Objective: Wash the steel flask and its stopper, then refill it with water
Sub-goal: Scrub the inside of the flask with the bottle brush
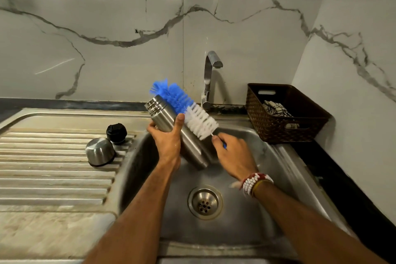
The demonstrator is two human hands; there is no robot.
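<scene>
While left hand (167, 143) grips tilted flask (191, 146), right hand (233, 156) pinches brush (186, 107) handle (bristles alongside flask)

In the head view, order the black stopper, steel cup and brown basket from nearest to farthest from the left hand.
1. Black stopper, on the drainboard, just left of the left hand.
2. Steel cup, upside down, farther left.
3. Brown basket, far right by the wall.
</scene>
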